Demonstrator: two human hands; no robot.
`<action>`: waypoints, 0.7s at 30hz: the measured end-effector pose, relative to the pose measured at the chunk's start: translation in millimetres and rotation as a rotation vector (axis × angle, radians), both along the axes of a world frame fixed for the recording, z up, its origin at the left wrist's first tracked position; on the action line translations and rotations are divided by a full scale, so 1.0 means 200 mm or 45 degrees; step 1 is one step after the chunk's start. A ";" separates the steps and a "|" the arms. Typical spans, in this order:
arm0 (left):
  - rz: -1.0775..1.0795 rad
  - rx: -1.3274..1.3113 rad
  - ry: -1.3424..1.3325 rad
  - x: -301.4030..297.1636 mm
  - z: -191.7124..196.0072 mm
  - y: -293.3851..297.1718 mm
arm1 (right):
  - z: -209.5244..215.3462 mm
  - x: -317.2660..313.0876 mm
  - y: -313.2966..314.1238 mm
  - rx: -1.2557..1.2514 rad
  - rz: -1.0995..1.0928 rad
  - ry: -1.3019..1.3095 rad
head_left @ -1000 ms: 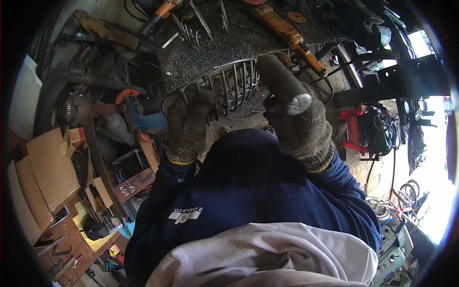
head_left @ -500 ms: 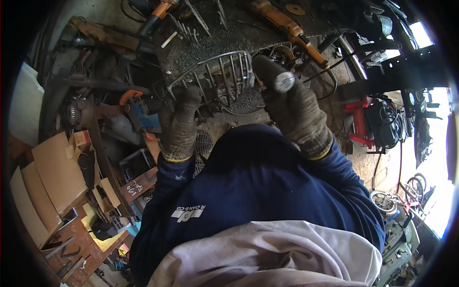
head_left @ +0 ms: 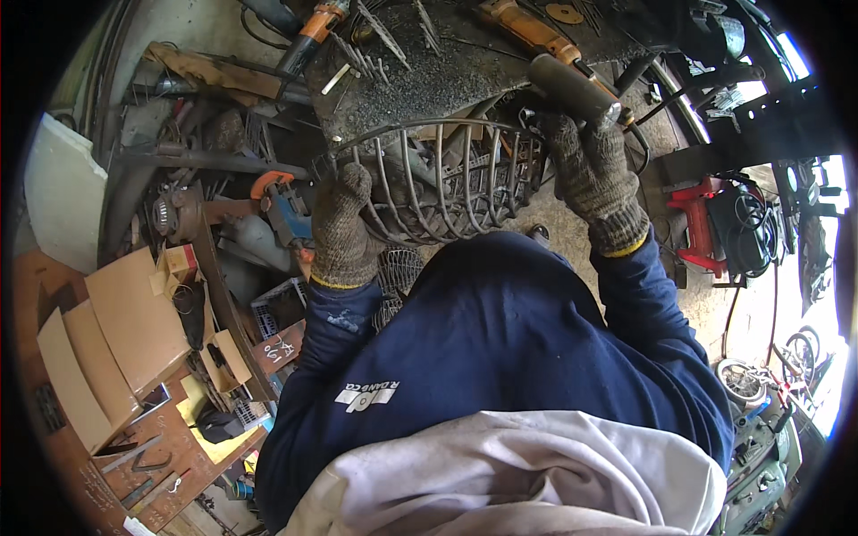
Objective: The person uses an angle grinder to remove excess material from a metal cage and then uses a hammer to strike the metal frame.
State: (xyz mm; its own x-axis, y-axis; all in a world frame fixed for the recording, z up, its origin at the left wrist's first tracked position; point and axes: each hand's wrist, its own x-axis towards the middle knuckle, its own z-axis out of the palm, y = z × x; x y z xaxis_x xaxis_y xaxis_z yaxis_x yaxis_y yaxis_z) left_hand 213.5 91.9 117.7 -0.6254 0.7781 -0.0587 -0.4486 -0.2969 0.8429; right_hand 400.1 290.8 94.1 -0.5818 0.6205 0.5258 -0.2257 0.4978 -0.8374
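A curved basket-like frame of bare metal rods is in front of me, tilted, below the workbench edge. My left hand, in a grey-brown knit glove, is closed on its left end. My right hand, gloved likewise, is by the frame's right end, closed round a hammer. The hammer's thick, dark cylindrical head shows above the glove; its handle is hidden by the hand.
A dark workbench with grit and thin rods lies ahead. On it are an orange grinder and another orange power tool. Cardboard boxes stand at left, a red stand at right. Wire mesh lies below.
The metal frame has turned, showing more of its ribs, and its right end has shifted right. My right hand and the hammer have moved right and slightly away.
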 end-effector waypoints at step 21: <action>-1.060 -0.043 -0.679 -0.19 -0.23 0.16 | 0.10 0.17 0.01 1.106 -0.180 -0.233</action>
